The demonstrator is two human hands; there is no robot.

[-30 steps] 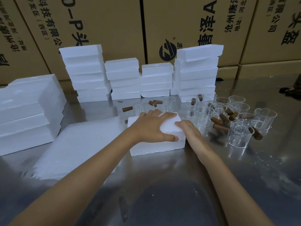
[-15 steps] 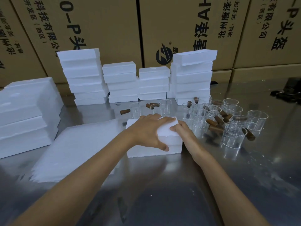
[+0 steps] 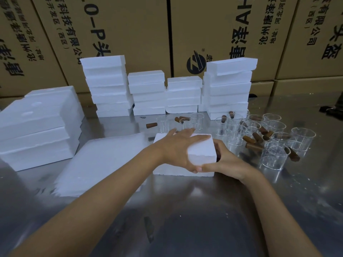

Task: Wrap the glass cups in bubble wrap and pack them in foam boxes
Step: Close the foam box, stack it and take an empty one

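Head view: a white foam box (image 3: 201,152) is seen at table centre, on a steel table (image 3: 185,219). The box top is covered by the left hand (image 3: 178,151), fingers spread across the lid and thumb hooked over the near edge, so the lid is gripped. The box's right end is held by the right hand (image 3: 225,163), thumb laid along the near face, fingers curled behind the end. The lid's right part appears raised slightly off the base. Clear glass cups (image 3: 274,154) are grouped just right of the box, mixed with brown cylinders (image 3: 249,140). A white sheet stack (image 3: 100,164) lies left of the box. Foam box stacks (image 3: 148,92) are lined up behind, before cardboard cartons (image 3: 130,25).
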